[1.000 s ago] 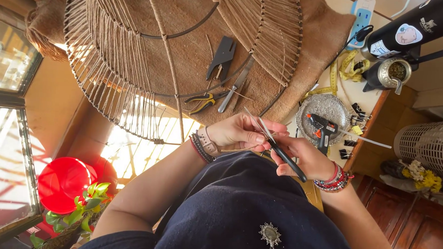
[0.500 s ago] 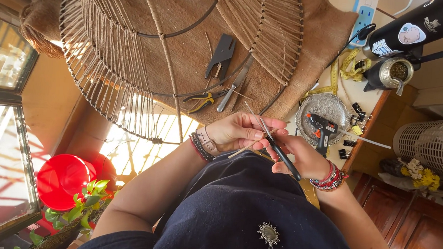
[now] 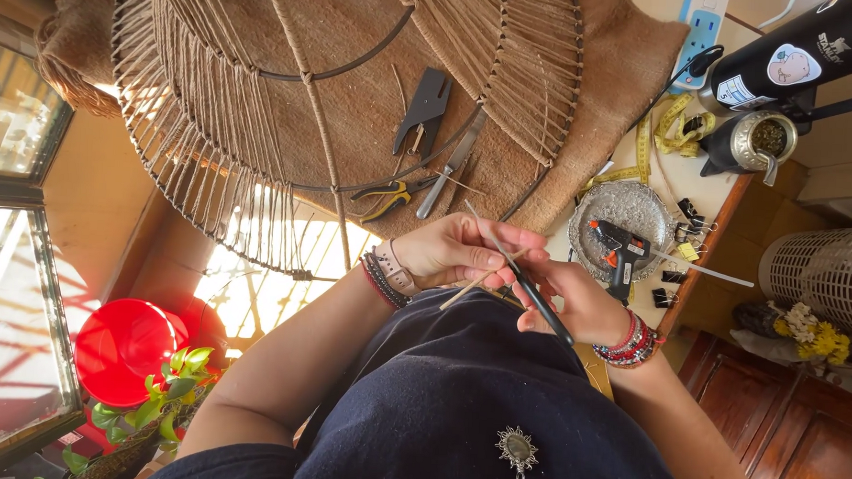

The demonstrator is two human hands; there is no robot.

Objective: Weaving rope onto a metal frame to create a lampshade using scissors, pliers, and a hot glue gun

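Note:
My left hand (image 3: 449, 253), with dark bands and a watch at the wrist, pinches a thin pale reed strip (image 3: 464, 289) between thumb and fingertips. My right hand (image 3: 581, 304), wearing red beaded bracelets, grips a slim black-handled tool (image 3: 541, 307). The tool's metal tip points up past my left fingers. Both hands meet just above my dark shirt, close to the near edge of a large wire frame wrapped in twine (image 3: 209, 153). The frame lies on a burlap cloth (image 3: 355, 102).
On the cloth lie yellow-handled pliers (image 3: 387, 196), a black hand tool (image 3: 424, 107) and a metal blade (image 3: 453, 164). To the right, a glue gun (image 3: 619, 253) rests on a silver tray (image 3: 638, 206), with binder clips, a yellow tape measure (image 3: 675, 126), a metal cup (image 3: 756, 139) and a black flask (image 3: 798, 50). A red ball (image 3: 119, 351) is lower left.
My hands stay together at the same spot. The fingers have shifted slightly on the strip and the tool, and the view has drifted a little.

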